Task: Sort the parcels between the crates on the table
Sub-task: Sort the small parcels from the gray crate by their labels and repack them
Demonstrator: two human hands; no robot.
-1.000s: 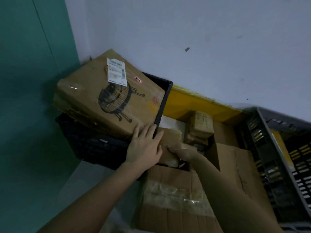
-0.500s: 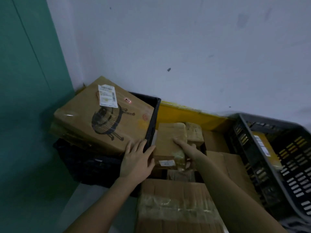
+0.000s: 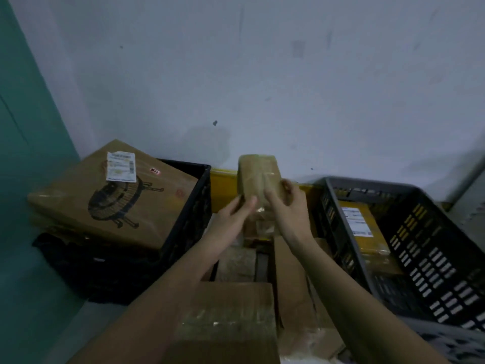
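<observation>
Now right hand grips a small taped brown parcel, upright above the middle pile; left hand, fingers straight, steadies its near side. Black crate left, grey crate right. Risk: glossy tape, one-handed grip, parcel may slip.

A pale wall fills the back — scuffed, with a small dark mark low down. A teal panel stands along the left edge.
</observation>
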